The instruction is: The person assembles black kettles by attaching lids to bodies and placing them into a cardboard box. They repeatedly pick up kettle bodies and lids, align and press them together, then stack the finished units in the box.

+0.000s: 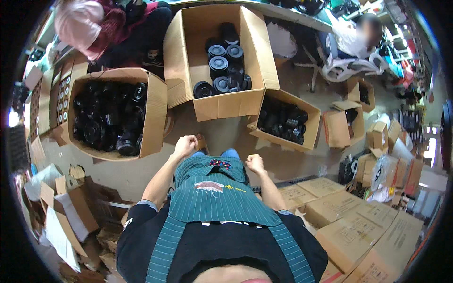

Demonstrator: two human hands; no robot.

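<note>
Looking down, we see our bare left hand and bare right hand curled into loose fists; we cannot tell if they pinch anything. Beside them is our green striped cloth apron. Beyond them, a large brown cardboard box holds black, round, flat-topped pieces.

My teal apron has pale pinstripes, my shirt is black; toward the brown carton's near edge, black cylinders show grey-blue tops.

Lettering on apron and cartons.
</note>
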